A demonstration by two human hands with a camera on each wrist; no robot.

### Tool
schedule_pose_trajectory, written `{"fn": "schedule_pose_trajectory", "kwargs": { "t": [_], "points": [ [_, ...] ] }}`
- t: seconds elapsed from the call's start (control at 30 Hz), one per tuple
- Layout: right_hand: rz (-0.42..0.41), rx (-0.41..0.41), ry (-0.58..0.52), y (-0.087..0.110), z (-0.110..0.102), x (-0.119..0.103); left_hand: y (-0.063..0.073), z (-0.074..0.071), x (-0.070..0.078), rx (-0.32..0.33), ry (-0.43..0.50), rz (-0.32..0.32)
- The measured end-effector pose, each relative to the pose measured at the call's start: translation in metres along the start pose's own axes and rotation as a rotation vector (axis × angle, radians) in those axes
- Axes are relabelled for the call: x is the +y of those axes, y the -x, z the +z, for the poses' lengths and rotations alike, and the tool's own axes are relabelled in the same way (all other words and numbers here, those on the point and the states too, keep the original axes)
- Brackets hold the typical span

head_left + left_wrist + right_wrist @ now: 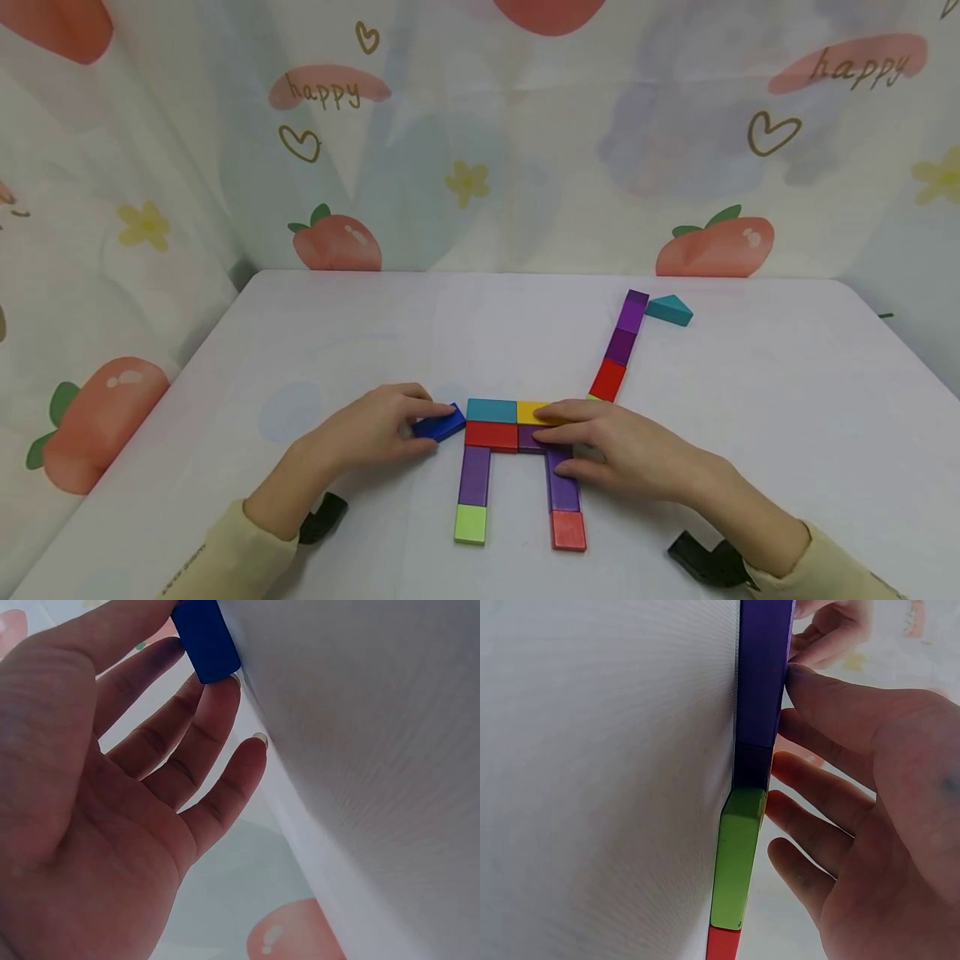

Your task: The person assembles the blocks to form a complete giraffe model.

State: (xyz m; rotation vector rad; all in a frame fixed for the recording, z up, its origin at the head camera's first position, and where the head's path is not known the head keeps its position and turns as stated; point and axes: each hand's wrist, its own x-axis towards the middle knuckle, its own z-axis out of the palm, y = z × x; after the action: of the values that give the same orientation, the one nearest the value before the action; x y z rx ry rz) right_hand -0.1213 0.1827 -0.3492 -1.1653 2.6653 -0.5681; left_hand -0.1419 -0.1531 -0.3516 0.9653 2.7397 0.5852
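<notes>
My left hand (375, 425) pinches a blue block (441, 425) between thumb and fingers, its corner at the left end of a flat figure of coloured blocks. In the left wrist view the blue block (208, 641) sits at the fingertips. My right hand (622, 446) rests its fingertips on the figure's yellow block (528, 412) and purple block (529, 442), with the thumb on a purple leg block (562, 493). Beside them lie a teal block (491, 410) and a red block (491, 436). A green block (739, 859), mostly hidden in the head view, shows beside the right fingers.
A slanting row with a red block (608, 380) and purple blocks (632, 314) runs up to a teal triangular block (670, 310). The legs end in a light green block (470, 525) and a red block (567, 532). Patterned cloth (555, 142) hangs behind the white table (375, 333).
</notes>
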Motion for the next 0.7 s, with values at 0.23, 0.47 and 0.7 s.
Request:
{"fn": "schedule_pose_trajectory", "kwargs": {
  "t": [0.23,0.47,0.7],
  "points": [
    [0.004,-0.011,-0.022,0.000,0.000,0.000,0.000,0.001,0.000,-0.007,-0.004,-0.005],
    [-0.006,-0.002,-0.030,-0.003,0.000,-0.002,0.004,0.001,0.001,0.038,-0.047,-0.027],
    [0.015,0.032,-0.031,-0.006,-0.003,-0.003,0.011,0.001,0.003,0.134,-0.088,-0.012]
  ]
}}
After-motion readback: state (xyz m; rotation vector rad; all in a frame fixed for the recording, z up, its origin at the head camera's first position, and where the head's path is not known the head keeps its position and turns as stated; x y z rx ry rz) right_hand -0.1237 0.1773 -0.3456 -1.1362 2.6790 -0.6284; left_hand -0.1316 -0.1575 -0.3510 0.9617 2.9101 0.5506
